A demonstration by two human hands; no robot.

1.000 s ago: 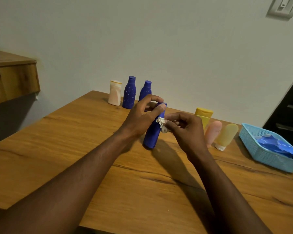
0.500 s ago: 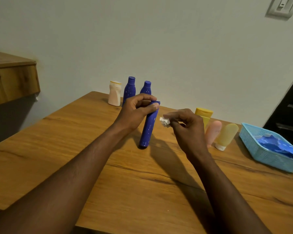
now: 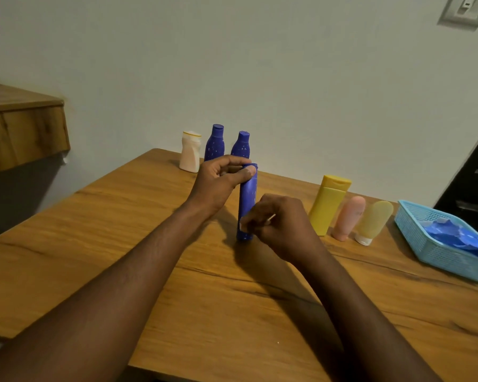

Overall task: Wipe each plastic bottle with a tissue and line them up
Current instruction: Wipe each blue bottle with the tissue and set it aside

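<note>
1. The left hand [image 3: 221,183] grips the top of a tall blue plastic bottle [image 3: 247,205]. Its thumb and fingers are curled round the cap end.
2. The tall blue plastic bottle stands almost upright near the middle of the brown wooden table [image 3: 122,216], with its base on the wood.
3. The right hand [image 3: 282,227] pinches a small crumpled white tissue [image 3: 270,218] and holds it against the lower part of the bottle. Only small bits of the tissue show between the fingers.
4. The two hands are apart, one at the top and one low on the same bottle.
5. At the far edge, by the wall, a white plastic bottle [image 3: 190,155], a dark blue speckled bottle [image 3: 214,143] and a second dark blue speckled bottle [image 3: 241,146] stand in a row, near each other.
6. On the right, close side by side, are a yellow plastic bottle [image 3: 329,205], a pink tube [image 3: 348,219] and a pale yellow tube [image 3: 373,221] with its white cap downward.
7. A light blue plastic basket [image 3: 425,244] at the right edge holds crumpled blue material [image 3: 458,238].
</note>
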